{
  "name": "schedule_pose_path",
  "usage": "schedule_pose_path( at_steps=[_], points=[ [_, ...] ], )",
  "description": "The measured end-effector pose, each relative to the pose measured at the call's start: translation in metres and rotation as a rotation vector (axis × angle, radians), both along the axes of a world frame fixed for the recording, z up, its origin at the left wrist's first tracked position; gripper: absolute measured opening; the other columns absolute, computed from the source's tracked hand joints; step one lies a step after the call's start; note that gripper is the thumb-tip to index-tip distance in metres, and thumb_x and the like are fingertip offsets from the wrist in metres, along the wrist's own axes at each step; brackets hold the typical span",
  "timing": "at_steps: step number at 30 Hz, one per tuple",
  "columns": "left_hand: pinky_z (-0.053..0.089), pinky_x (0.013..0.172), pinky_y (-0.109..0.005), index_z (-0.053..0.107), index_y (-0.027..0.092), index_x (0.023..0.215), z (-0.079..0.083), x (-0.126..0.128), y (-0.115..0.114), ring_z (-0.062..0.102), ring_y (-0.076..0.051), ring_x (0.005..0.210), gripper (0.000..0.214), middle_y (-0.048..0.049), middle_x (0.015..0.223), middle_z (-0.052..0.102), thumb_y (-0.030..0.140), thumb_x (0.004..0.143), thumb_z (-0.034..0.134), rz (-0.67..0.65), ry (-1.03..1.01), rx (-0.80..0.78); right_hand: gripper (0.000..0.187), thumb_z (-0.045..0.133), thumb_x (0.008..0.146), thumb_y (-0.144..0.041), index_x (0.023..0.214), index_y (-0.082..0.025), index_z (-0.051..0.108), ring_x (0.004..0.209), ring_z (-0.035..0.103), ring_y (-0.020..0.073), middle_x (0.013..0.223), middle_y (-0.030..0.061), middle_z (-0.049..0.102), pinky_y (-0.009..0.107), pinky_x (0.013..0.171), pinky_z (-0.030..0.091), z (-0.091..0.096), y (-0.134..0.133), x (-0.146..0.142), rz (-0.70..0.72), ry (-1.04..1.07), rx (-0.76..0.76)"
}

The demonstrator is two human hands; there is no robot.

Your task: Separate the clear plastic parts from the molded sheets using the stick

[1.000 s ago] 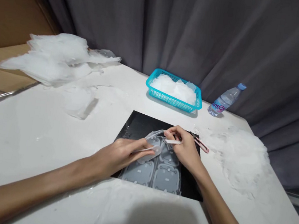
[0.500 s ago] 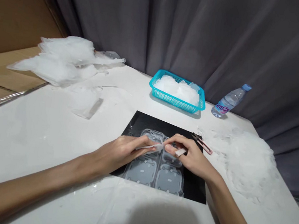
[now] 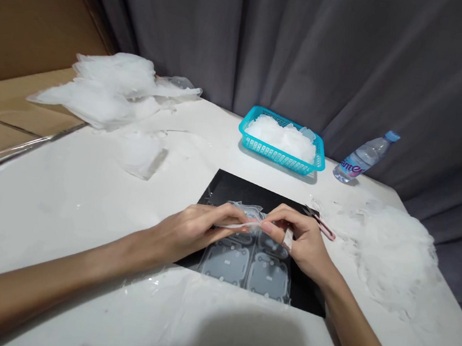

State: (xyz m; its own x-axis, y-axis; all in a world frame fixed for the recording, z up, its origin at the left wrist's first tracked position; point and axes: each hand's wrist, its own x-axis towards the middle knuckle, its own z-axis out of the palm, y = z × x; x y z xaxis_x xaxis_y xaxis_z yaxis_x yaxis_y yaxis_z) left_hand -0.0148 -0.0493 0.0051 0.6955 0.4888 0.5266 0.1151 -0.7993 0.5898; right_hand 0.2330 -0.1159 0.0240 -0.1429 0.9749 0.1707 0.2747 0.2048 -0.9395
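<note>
Over the black mat point(image 3: 307, 294), my left hand point(image 3: 196, 224) is closed on a thin, translucent moulded plastic piece point(image 3: 232, 226), with thumb and fingers pressed together. Facing it, my right hand point(image 3: 299, 240) pinches the same piece at its near end, fingertips almost touching the left ones. A short whitish strip point(image 3: 288, 238) sticks out between the right hand's curled fingers; what it belongs to is hidden. Beneath both hands lies a clear moulded sheet point(image 3: 225, 262) with rounded-square panels, partly covered. Pink-handled thread snips point(image 3: 323, 226) rest at the mat's right edge.
A turquoise basket point(image 3: 279, 159) of white translucent pieces stands at the back, with a water bottle point(image 3: 363, 159) to its right. Loose translucent scraps point(image 3: 395, 251) are heaped on the right. Stacked translucent sheets point(image 3: 110, 89) lie back left, near cardboard point(image 3: 11, 93).
The view has shifted slightly, moving everything a little rightward. The held piece now lies flatter between my hands, and the strip in my right hand has turned more upright.
</note>
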Motion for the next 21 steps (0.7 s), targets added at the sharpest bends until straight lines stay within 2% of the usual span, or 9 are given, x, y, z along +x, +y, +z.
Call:
schedule_pose_path(
  at_steps=[8,14,18,21],
  points=[
    [0.064,0.085,-0.023,0.063,0.021,0.126,0.003,0.000,0.001,0.081,-0.016,0.097,0.027,-0.0066,0.112,0.081,0.010,0.103,0.055,-0.124,-0.038,-0.120,0.014,0.075,0.094,-0.034,0.085,-0.023,0.075,0.074,0.057,0.0164,0.084,0.0025,0.067,0.032,0.065,0.042,-0.001,-0.004,-0.001,-0.032,-0.010,0.091],
    [0.063,0.088,-0.022,0.061,0.020,0.123,0.002,-0.002,0.001,0.080,-0.017,0.104,0.024,-0.0078,0.115,0.081,0.009,0.103,0.055,-0.132,-0.014,-0.166,0.013,0.076,0.092,-0.031,0.083,-0.022,0.074,0.071,0.057,0.0166,0.081,0.0024,0.067,0.033,0.064,0.042,0.001,-0.004,-0.002,-0.039,-0.024,0.124],
    [0.063,0.089,-0.023,0.063,0.020,0.127,0.008,0.000,-0.002,0.080,-0.017,0.102,0.025,-0.0061,0.114,0.081,0.016,0.102,0.063,-0.147,-0.007,-0.254,0.011,0.075,0.092,-0.028,0.083,-0.022,0.074,0.071,0.057,0.0161,0.080,0.0021,0.068,0.032,0.064,0.042,0.004,-0.005,-0.004,-0.033,-0.033,0.143],
    [0.063,0.078,-0.021,0.069,0.019,0.119,0.011,0.006,-0.006,0.080,-0.015,0.087,0.019,-0.0034,0.101,0.082,0.020,0.100,0.068,-0.106,0.004,-0.222,0.012,0.073,0.092,-0.027,0.081,-0.022,0.073,0.071,0.056,0.0160,0.078,0.0014,0.067,0.032,0.066,0.041,0.005,-0.006,-0.008,-0.021,-0.083,0.156]
  ],
)
